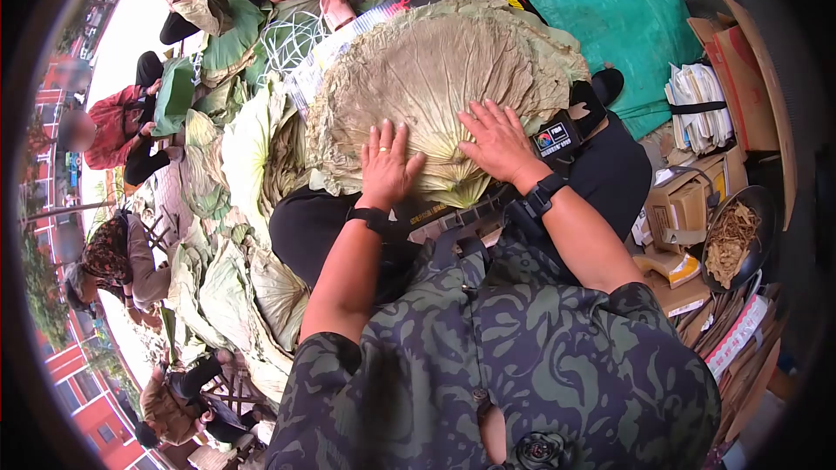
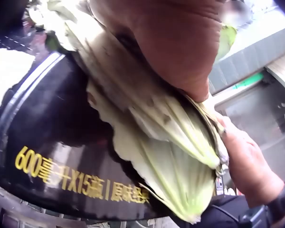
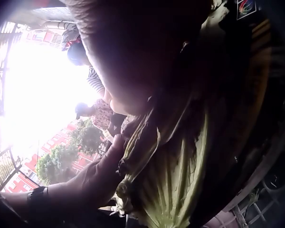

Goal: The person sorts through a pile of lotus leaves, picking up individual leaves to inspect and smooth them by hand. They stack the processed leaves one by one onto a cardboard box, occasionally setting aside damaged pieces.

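A large dried lotus leaf (image 1: 409,61), brown and wrinkled with pale veins fanning from its near edge, lies spread across the person's lap. More leaf layers show beneath it at the folded pale green end (image 2: 180,175) in the left wrist view. The left hand (image 1: 389,167), with a ring on one finger, rests palm down on the leaf with fingers extended. To its right, the right hand (image 1: 505,148) presses flat on the same leaf, fingers spread and straight. Under the leaves sits a black printed carton (image 2: 80,183) with yellow lettering.
Stacks of pale dried leaves (image 1: 248,287) lie along the left. A green tarp (image 1: 601,26) covers the ground at upper right. Cardboard boxes (image 1: 688,209) and a black bowl of brown scraps (image 1: 736,244) stand at right. Several people sit at the far left.
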The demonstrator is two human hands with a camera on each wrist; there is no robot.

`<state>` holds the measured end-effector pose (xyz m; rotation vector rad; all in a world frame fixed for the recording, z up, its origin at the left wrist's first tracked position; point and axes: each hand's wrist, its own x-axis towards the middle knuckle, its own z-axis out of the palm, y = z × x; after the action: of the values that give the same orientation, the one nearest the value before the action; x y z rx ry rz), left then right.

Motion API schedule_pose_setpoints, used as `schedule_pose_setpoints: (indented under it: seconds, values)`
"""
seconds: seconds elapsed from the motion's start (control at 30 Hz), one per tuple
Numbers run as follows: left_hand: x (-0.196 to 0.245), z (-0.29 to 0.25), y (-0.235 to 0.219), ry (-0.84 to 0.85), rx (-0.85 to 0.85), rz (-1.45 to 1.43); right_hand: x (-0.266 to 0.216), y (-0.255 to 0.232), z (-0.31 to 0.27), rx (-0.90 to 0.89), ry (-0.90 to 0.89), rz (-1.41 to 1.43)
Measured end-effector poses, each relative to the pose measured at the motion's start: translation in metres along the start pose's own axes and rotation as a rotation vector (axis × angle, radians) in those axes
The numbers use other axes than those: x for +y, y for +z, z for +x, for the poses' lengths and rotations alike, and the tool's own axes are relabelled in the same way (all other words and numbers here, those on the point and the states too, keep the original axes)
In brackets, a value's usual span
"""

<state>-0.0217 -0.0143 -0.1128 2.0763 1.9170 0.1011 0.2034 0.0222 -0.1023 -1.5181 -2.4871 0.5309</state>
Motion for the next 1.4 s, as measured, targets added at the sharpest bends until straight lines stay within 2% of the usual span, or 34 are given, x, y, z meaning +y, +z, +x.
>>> schedule_pose_setpoints:
  seconds: [0.17,0.33,0.4,0.43,0.5,0.63,0.7,0.77,0.83,1.03,1.1,1.4]
  values:
    - [-0.021,-0.006,-0.004,-0.27,0.015,0.013,-0.003,-0.001,0.001,-0.031,0.018,-0.012]
    - [-0.018,0.001,-0.004,-0.334,0.03,0.019,-0.003,-0.003,0.001,-0.029,0.019,-0.015]
    - [-0.011,0.003,-0.007,-0.41,0.047,0.078,-0.001,-0.001,0.001,-0.036,0.024,-0.006]
    - [-0.01,0.003,-0.01,-0.406,0.049,0.078,-0.001,-0.001,0.0,-0.033,0.026,-0.008]
    - [-0.011,0.001,-0.017,-0.394,-0.051,0.003,-0.003,-0.002,0.001,-0.057,0.039,-0.006]
    - [-0.004,0.006,-0.02,-0.378,0.057,0.089,-0.001,0.002,0.001,-0.019,0.042,0.036]
    - [0.012,-0.002,-0.014,-0.129,0.237,0.013,-0.001,0.004,0.001,-0.007,0.045,0.045]
    - [0.036,-0.012,-0.009,0.1,0.126,-0.049,-0.001,0.005,0.0,0.006,0.05,0.052]
    - [0.057,-0.022,-0.006,0.12,-0.036,0.057,-0.001,0.003,0.001,-0.004,0.053,0.054]
    - [0.062,-0.024,-0.01,0.105,-0.038,0.072,-0.001,0.004,0.001,0.033,0.053,0.112]
    - [0.069,-0.028,-0.008,0.152,0.044,0.085,-0.003,0.001,0.0,0.012,0.062,0.112]
    - [0.07,-0.03,-0.002,0.124,-0.029,0.03,-0.005,0.004,-0.002,0.053,0.082,0.169]
